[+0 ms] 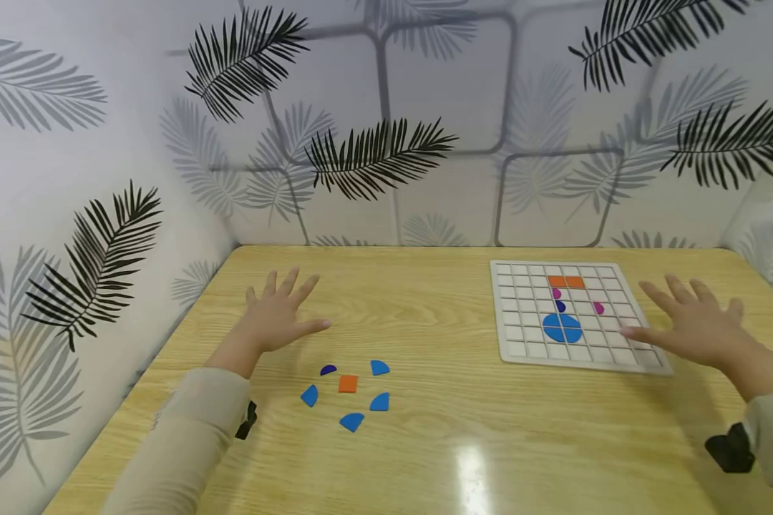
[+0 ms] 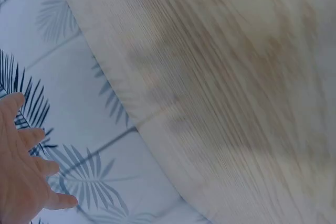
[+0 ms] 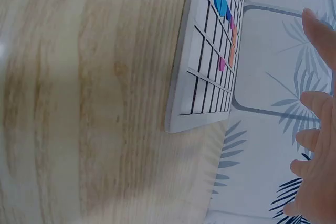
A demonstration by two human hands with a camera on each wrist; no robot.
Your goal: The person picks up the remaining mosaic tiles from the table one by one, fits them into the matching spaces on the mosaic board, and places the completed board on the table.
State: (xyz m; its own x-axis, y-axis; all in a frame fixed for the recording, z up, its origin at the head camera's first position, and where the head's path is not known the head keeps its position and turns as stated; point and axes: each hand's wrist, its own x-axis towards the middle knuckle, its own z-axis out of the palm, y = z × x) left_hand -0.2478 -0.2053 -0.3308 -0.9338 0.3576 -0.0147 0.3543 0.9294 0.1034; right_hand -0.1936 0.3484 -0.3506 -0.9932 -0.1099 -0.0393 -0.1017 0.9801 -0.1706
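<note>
My left hand (image 1: 277,315) is held over the table's left side with fingers spread and nothing in it. Below and right of it lie loose flat pieces: an orange square (image 1: 348,384), a dark blue half-circle (image 1: 328,370) and several blue quarter-circles (image 1: 379,402). Fingers spread and holding nothing, my right hand (image 1: 702,325) hovers by the right edge of the white grid board (image 1: 509,348). On the board are orange squares (image 1: 565,282), a blue round shape (image 1: 562,328), a small dark blue piece (image 1: 560,306) and two magenta pieces (image 1: 598,308).
The wooden table (image 1: 438,443) meets a wall with leaf-patterned covering (image 1: 444,200) at the back and left. Dark straps or devices (image 1: 731,449) show at both wrists. A bright reflection lies near the table's front.
</note>
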